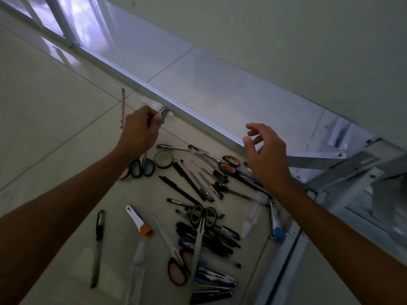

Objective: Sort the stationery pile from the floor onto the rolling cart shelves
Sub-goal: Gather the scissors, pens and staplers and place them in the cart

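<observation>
A pile of stationery lies on the pale tiled floor: black pens (193, 183), green-handled scissors (202, 219), orange-handled scissors (176, 265), blue-handled scissors (143, 168), a tape roll (164, 159), box cutters (98, 247) and markers. My left hand (141, 130) is raised above the pile's far left, shut on a small blurred silver object (164, 112). My right hand (266, 155) hovers over the pile's right side with fingers spread and nothing in it. The grey metal cart (352, 177) stands at the right edge.
A pink pen (122, 108) lies apart on the floor to the far left. A white wall base and a window frame (66, 29) run diagonally behind the pile. Bare floor tiles spread to the left.
</observation>
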